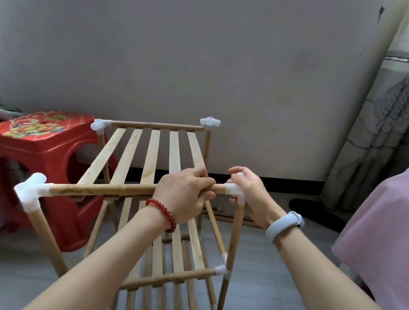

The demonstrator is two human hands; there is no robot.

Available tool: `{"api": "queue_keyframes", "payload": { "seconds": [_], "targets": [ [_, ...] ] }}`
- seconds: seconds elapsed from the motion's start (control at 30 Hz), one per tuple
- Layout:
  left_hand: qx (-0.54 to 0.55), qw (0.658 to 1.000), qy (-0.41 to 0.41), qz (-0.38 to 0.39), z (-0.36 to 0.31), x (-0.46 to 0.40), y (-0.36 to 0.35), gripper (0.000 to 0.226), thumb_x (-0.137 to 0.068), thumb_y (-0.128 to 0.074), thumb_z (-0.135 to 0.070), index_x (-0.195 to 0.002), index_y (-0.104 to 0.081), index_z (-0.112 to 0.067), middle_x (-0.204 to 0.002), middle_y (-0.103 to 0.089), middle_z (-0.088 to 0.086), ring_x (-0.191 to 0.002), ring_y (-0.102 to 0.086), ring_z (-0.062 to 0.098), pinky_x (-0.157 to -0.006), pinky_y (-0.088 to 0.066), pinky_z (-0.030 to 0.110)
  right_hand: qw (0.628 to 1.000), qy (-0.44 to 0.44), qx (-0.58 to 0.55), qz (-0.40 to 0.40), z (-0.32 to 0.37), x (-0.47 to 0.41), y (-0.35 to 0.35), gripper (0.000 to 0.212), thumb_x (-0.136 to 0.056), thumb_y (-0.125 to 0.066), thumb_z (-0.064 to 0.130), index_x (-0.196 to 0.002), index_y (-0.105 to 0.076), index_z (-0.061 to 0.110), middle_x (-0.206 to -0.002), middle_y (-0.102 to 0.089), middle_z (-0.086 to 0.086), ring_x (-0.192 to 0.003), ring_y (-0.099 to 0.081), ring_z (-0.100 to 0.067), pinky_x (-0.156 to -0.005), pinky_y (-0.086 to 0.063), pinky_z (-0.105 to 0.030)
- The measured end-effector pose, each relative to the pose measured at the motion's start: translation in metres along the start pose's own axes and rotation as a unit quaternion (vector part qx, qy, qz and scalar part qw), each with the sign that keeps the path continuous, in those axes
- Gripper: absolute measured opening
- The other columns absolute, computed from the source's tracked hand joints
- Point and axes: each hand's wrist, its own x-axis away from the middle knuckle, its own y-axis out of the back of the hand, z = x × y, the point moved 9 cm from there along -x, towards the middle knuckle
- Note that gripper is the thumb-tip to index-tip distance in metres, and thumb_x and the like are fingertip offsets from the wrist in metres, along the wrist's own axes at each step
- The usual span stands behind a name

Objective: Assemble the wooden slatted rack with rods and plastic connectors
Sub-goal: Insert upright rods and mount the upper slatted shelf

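Note:
A wooden slatted rack (151,158) stands on the floor in front of me, with a top shelf and lower shelves of pale slats. White plastic connectors join its rods at the corners, one at the near left (30,191) and one at the far right (210,122). My left hand (184,191) grips the right end of the top shelf's near rod (101,190). My right hand (250,194) holds the near right connector (235,190) where that rod meets the upright rod (234,238).
A red plastic stool (40,158) stands just left of the rack. A grey wall is close behind. A patterned curtain (397,132) hangs at the right, and pink cloth (390,229) lies at the right edge. Loose rods (226,218) lie on the grey floor behind the rack.

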Motion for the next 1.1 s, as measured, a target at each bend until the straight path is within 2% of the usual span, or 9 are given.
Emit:
{"api": "queue_keyframes", "payload": {
  "seconds": [0.33,0.47,0.53,0.67,0.73,0.8,0.9,0.97,1.1],
  "targets": [
    [0.014,1.000,0.006,-0.021,0.006,0.008,0.006,0.018,-0.092,-0.053,-0.034,-0.100,-0.066,-0.026,-0.095,-0.053,-0.012,-0.068,-0.046,0.010,-0.056,-0.032,0.023,0.999,0.000,0.037,-0.015,0.001,0.006,-0.014,0.014,-0.100,-0.036,0.021,-0.090,-0.046,0.022,-0.088,-0.047,-0.004,-0.069,-0.044,-0.014,-0.057,-0.037,-0.026],
    [0.028,1.000,0.002,-0.001,0.028,0.026,0.021,0.020,-0.089,-0.060,-0.027,-0.107,-0.068,-0.024,-0.098,-0.058,-0.008,-0.081,-0.045,0.009,-0.072,-0.032,0.024,0.999,-0.001,0.041,0.022,0.001,0.017,-0.048,0.018,-0.102,-0.030,0.026,-0.109,-0.043,0.016,-0.088,-0.044,0.000,-0.067,-0.041,-0.010,-0.053,-0.037,-0.020],
    [0.033,0.999,0.024,0.035,0.048,0.042,0.028,0.023,-0.089,-0.061,-0.025,-0.111,-0.067,-0.027,-0.100,-0.056,-0.010,-0.093,-0.045,0.011,-0.087,-0.033,0.030,0.995,0.004,0.078,0.059,0.001,0.027,-0.075,0.031,-0.103,-0.024,0.034,-0.120,-0.039,0.013,-0.094,-0.045,0.001,-0.072,-0.043,-0.009,-0.057,-0.040,-0.018],
    [0.064,0.988,0.120,0.077,0.104,0.084,0.054,0.025,-0.085,-0.065,-0.021,-0.109,-0.068,-0.029,-0.098,-0.054,-0.011,-0.099,-0.048,0.013,-0.094,-0.039,0.039,0.979,-0.004,0.110,0.170,0.000,0.045,-0.139,0.052,-0.101,-0.015,0.041,-0.141,-0.032,0.012,-0.126,-0.044,-0.005,-0.112,-0.049,-0.023,-0.095,-0.043,-0.033],
    [0.075,0.979,0.160,0.096,0.126,0.102,0.067,0.024,-0.084,-0.066,-0.017,-0.106,-0.069,-0.028,-0.100,-0.055,-0.011,-0.098,-0.051,0.012,-0.092,-0.044,0.037,0.965,-0.001,0.114,0.236,0.006,0.056,-0.171,0.052,-0.101,-0.015,0.039,-0.142,-0.031,0.011,-0.130,-0.042,-0.010,-0.115,-0.047,-0.024,-0.089,-0.047,-0.025],
    [0.081,0.969,0.196,0.124,0.142,0.116,0.076,0.025,-0.085,-0.065,-0.014,-0.106,-0.068,-0.027,-0.104,-0.055,-0.010,-0.100,-0.053,0.011,-0.092,-0.046,0.033,0.951,0.015,0.128,0.282,0.014,0.063,-0.197,0.050,-0.102,-0.015,0.036,-0.141,-0.032,0.011,-0.130,-0.043,-0.007,-0.111,-0.043,-0.013,-0.083,-0.043,-0.012],
    [0.067,0.954,0.231,0.180,0.161,0.132,0.086,0.028,-0.088,-0.057,-0.010,-0.109,-0.067,-0.025,-0.109,-0.056,-0.008,-0.102,-0.053,0.011,-0.092,-0.046,0.028,0.934,0.016,0.167,0.316,0.015,0.065,-0.228,0.053,-0.102,-0.016,0.038,-0.140,-0.037,0.008,-0.145,-0.038,-0.008,-0.127,-0.038,-0.017,-0.097,-0.033,-0.026],
    [0.070,0.941,0.254,0.210,0.170,0.136,0.090,0.032,-0.090,-0.051,-0.008,-0.113,-0.065,-0.025,-0.111,-0.058,-0.008,-0.102,-0.052,0.009,-0.088,-0.045,0.022,0.924,0.044,0.218,0.311,0.016,0.057,-0.231,0.052,-0.102,-0.020,0.039,-0.136,-0.046,0.010,-0.138,-0.047,-0.006,-0.128,-0.043,-0.019,-0.101,-0.035,-0.030],
    [0.070,0.940,0.262,0.208,0.175,0.115,0.096,0.029,-0.094,-0.049,-0.019,-0.119,-0.062,-0.022,-0.116,-0.060,-0.006,-0.103,-0.053,0.006,-0.082,-0.044,0.017,0.925,0.147,0.280,0.211,0.040,0.025,-0.194,0.031,-0.100,-0.039,0.027,-0.110,-0.065,0.015,-0.094,-0.066,0.007,-0.091,-0.062,-0.008,-0.083,-0.048,-0.023]
  ]
}}
